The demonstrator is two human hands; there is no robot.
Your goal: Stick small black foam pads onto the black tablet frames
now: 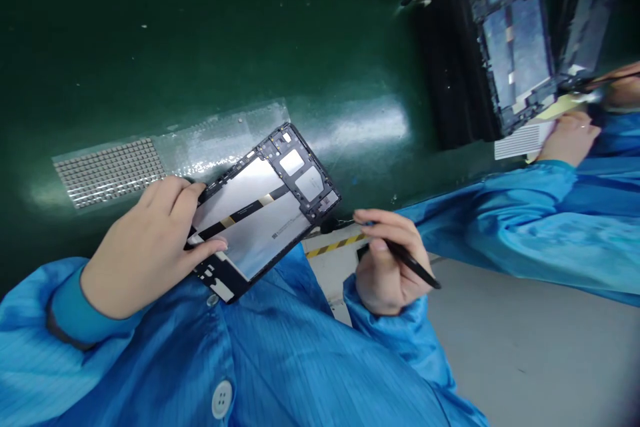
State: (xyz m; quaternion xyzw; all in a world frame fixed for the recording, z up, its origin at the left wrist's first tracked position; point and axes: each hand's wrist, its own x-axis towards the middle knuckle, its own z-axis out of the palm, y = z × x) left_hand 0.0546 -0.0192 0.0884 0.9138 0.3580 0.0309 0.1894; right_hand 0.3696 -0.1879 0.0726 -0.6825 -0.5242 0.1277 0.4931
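My left hand (145, 240) grips an opened tablet (267, 240) by its near left end, with the thumb over its inner face. The tablet is tilted at the bench edge, showing silver plates, a dark strip with gold-coloured patches and a black frame. To its right, apart from it, my right hand (387, 270) is closed around slim black tweezers (413, 263). Their rear end points down and right; the tips are hard to make out by the fingers. Beyond my left hand lies a clear film sheet (215, 137) with rows of small grey pads (110, 170) on its left part.
The green bench (200, 47) spans the top. At the right, a co-worker's hand (570, 137) and blue sleeve (525, 213) are close by. Another opened tablet (517, 47) lies there on black material (453, 80), beside a striped white piece (523, 139).
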